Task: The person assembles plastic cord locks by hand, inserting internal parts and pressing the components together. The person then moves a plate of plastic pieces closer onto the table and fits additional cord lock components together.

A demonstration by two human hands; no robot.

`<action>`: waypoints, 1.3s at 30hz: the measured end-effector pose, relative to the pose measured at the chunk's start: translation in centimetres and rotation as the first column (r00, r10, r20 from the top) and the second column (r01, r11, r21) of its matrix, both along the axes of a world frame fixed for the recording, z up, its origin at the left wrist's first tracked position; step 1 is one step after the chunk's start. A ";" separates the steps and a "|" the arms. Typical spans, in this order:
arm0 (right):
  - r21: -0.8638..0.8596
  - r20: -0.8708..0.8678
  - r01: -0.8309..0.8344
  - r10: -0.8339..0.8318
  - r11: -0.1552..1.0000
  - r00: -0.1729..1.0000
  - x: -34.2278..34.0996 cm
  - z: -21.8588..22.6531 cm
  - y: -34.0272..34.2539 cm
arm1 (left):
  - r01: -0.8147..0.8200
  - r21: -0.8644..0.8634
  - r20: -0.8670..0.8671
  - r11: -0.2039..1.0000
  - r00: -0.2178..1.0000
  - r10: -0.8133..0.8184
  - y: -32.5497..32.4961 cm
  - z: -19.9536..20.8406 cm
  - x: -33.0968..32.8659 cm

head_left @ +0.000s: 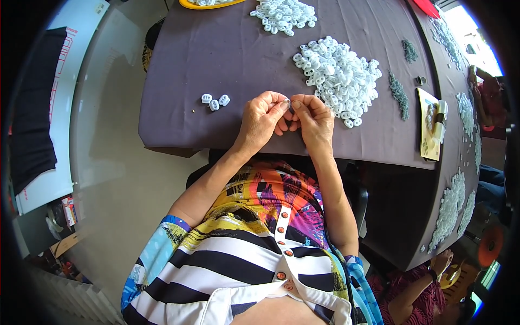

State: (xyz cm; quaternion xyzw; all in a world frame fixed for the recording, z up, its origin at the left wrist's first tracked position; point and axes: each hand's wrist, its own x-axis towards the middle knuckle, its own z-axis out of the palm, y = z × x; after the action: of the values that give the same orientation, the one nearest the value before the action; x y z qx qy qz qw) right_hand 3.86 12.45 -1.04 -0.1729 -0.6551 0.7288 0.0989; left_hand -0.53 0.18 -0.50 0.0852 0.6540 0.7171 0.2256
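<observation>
My left hand point(261, 118) and my right hand point(313, 120) meet over the near edge of the cloth-covered table point(179, 70). Both are closed, thumbs pinched against the fingers, with the fingertips almost touching. A speck of something pale shows at the left fingertips; the fingers hide most of it. Just beyond my right hand lies a big heap of small white oval plastic pieces with holes point(341, 73). To the left of my left hand, several finished-looking white two-hole pieces point(214, 105) sit in a small group, with a tiny brass-coloured bit point(193, 111) near them.
Another white heap point(284, 15) and a yellow tray point(214, 4) lie at the far side. Rightward are small grey-green piles point(399, 96), a dark ring-shaped thing point(420, 80) and a yellow card point(428, 124). A co-worker's hand point(441, 262) shows at lower right, beside more white pieces point(450, 208).
</observation>
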 end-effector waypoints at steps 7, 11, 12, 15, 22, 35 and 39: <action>0.106 0.016 0.012 -0.014 0.994 1.000 0.2 0.5 -0.5 | -0.002 0.007 0.005 1.000 1.000 0.002 0.0 0.2 -0.1; 0.155 -0.013 0.031 -0.030 0.987 0.999 0.2 0.3 -0.6 | -0.006 -0.012 -0.024 1.000 1.000 0.006 -0.1 0.2 0.0; 0.169 -0.009 0.026 -0.025 0.985 1.000 0.2 0.4 -0.6 | -0.006 -0.011 -0.023 1.000 1.000 0.006 0.0 0.1 0.0; 0.202 -0.048 0.046 -0.036 0.978 0.998 0.1 -0.2 -0.7 | -0.017 -0.007 -0.023 1.000 1.000 0.016 0.0 0.1 0.1; 0.284 -0.050 0.020 -0.006 0.959 0.999 0.0 -0.1 -0.8 | -0.018 -0.061 -0.104 0.998 0.994 0.011 0.0 -0.3 0.0; 0.207 -0.037 0.055 -0.048 0.977 0.998 0.1 0.5 -1.2 | -0.004 -0.046 -0.095 0.999 0.995 0.000 -0.1 -0.4 0.1; 0.105 -0.041 0.094 -0.090 0.990 0.995 0.0 0.2 -1.3 | 0.017 -0.059 -0.081 0.998 0.996 -0.021 -0.4 -0.4 0.0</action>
State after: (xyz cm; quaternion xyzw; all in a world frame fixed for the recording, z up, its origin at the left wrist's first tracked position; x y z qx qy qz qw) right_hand 3.88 11.13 -0.79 -0.1839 -0.6827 0.6903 0.1534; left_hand -0.58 -0.22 -0.87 0.1141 0.6825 0.6914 0.2078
